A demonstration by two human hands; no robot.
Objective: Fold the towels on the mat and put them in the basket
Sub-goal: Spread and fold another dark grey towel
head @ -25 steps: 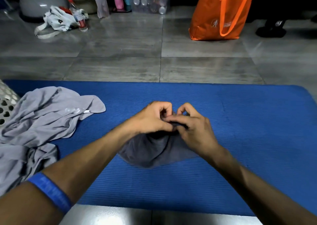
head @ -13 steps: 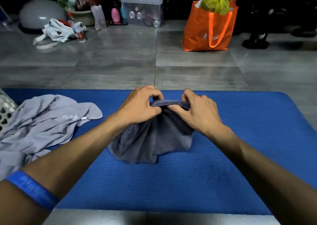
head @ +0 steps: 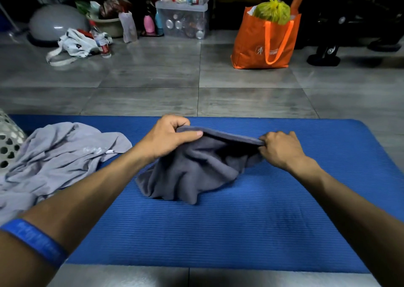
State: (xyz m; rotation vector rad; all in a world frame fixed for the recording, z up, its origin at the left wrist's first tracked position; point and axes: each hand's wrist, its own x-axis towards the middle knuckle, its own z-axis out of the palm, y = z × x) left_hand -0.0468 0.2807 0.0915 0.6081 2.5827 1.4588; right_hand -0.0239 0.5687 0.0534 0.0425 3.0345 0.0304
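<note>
Both hands (head: pixel 167 137) (head: pixel 281 148) pinch dark towel (head: pixel 194 170); light towels (head: pixel 56 155) (crumpled) lie left.

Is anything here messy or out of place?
Mostly the light grey cloth: it lies crumpled at the mat's left end, unfolded, beside the basket. The dark grey towel, held up by both hands, hangs bunched too.

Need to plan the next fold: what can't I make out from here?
- Basket, head view: cut off by the left edge.
- Light towel: near part hidden under the left forearm and the edge.
- Dark towel: bunched, far side and corners hidden by left hand and right hand.
</note>
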